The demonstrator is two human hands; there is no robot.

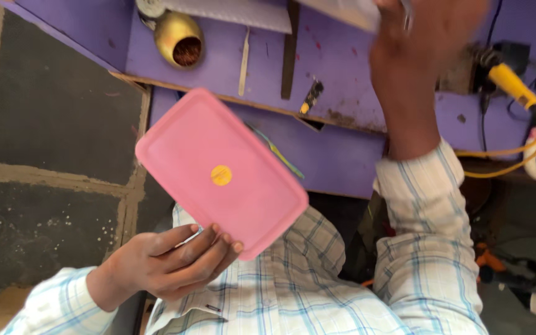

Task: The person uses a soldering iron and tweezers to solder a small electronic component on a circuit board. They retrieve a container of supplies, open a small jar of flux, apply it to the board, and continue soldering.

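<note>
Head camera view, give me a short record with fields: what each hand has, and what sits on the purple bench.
left hand: left hand holds the pink rectangular lid by its lower edge, fingers curled under it
lid detail: round yellow sticker near its middle
right hand: right hand raised at the top edge, gripping a pale flat thing, mostly out of frame
bench: purple workbench
on bench: brass-coloured pot lying on its side, yellow cable at the right
clothing: checked shirt

Pink rectangular lid (218, 170), rounded corners, raised rim, round yellow sticker (221, 175) at centre. Tilted diagonally, flat face up toward viewer, lower edge pinched in left hand (169, 260), above lap.
</note>
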